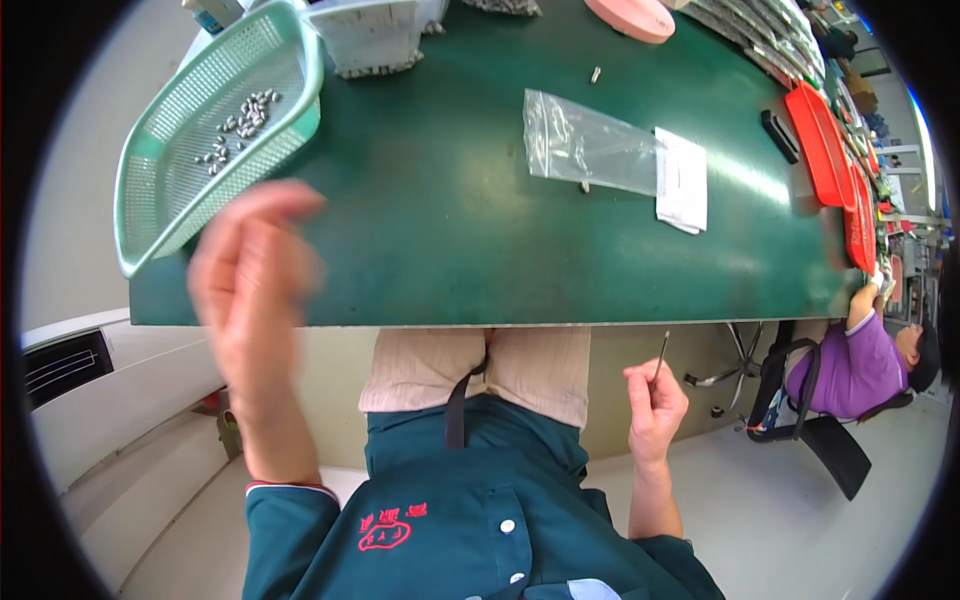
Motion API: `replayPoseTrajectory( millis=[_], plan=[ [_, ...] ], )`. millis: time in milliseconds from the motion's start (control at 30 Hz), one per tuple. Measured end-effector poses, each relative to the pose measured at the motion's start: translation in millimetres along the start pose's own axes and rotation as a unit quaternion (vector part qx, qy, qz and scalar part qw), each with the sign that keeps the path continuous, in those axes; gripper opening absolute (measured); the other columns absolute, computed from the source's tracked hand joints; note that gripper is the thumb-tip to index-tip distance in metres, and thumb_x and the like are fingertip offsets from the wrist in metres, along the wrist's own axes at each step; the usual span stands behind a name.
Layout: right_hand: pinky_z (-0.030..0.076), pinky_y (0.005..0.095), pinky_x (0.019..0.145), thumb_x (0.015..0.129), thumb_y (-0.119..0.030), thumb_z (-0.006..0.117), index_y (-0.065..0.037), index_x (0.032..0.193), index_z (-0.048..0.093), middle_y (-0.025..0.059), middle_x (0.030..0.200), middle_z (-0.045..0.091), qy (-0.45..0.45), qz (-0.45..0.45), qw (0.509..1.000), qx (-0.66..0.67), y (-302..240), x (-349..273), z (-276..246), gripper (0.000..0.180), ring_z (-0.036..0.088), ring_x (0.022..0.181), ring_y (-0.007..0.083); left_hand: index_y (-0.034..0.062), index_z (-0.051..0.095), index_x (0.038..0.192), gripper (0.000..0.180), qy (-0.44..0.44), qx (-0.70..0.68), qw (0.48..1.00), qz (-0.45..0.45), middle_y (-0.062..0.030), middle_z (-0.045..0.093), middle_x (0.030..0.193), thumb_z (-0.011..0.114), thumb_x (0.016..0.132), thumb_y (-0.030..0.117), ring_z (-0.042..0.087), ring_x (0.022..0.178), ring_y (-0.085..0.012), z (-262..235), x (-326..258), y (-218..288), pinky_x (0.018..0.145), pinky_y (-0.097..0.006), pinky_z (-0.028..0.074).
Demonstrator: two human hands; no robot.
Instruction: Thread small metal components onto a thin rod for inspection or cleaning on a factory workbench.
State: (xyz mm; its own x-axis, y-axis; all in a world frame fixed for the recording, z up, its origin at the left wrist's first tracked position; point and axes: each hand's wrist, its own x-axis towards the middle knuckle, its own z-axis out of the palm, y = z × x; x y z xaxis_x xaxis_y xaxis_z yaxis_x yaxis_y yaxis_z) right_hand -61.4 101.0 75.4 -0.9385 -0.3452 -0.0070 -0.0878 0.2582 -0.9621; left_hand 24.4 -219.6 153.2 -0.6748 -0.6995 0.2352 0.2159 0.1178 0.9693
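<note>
My left hand, smeared by motion, is over the table's front left edge, just right of a green mesh basket. Its fingers look bent, but whether anything is in them I cannot make out. Small shiny metal parts lie loose on the basket's floor. Off the front edge of the table, to the right of my lap, my right hand is closed in a pinch. A thin dark metal rod stands up out of its fingertips.
On the green table lie a clear plastic bag, folded white paper, a small metal piece and a black block. Red trays line the right side. A pale bin stands at the back. A seated person works at far right.
</note>
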Motion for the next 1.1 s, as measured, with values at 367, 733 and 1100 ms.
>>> replayPoseTrajectory(
  millis=[367,733,1100],
  plan=[
    [0.024,0.0174,0.044,0.076,0.005,0.059,0.002,0.081,0.061,-0.002,0.067,0.046,-0.033,-0.02,0.999,-0.006,-6,8,3,0.007,0.034,0.052,0.0021,-0.0015,0.051,0.103,0.029,-0.128,-0.496,0.595,-0.62,-0.0124,0.055,0.099,0.043,0.091,0.023,0.055,0.092,-0.0219,130,-129,-82,0.086,-0.032,0.044],
    [0.027,0.0184,0.041,0.063,0.012,0.066,-0.002,0.088,0.064,0.0007,0.074,0.05,-0.116,-0.084,0.977,-0.155,7,-4,12,0.029,0.046,0.06,0.004,0.0016,0.034,0.127,0.046,-0.166,-0.479,0.629,-0.589,-0.0114,0.043,0.127,0.031,0.093,0.032,0.043,0.114,-0.02,139,-141,-92,0.095,-0.033,0.035],
    [0.046,0.0242,0.049,0.064,0.009,0.064,0.0,0.082,0.063,0.0043,0.074,0.054,-0.105,-0.031,0.983,-0.149,12,-4,-1,0.02,0.057,0.057,0.0128,0.003,0.033,0.128,0.048,-0.229,-0.431,0.655,-0.577,-0.0104,0.045,0.125,0.027,0.095,0.037,0.041,0.113,-0.0172,139,-150,-100,0.095,-0.032,0.032]
  ],
)
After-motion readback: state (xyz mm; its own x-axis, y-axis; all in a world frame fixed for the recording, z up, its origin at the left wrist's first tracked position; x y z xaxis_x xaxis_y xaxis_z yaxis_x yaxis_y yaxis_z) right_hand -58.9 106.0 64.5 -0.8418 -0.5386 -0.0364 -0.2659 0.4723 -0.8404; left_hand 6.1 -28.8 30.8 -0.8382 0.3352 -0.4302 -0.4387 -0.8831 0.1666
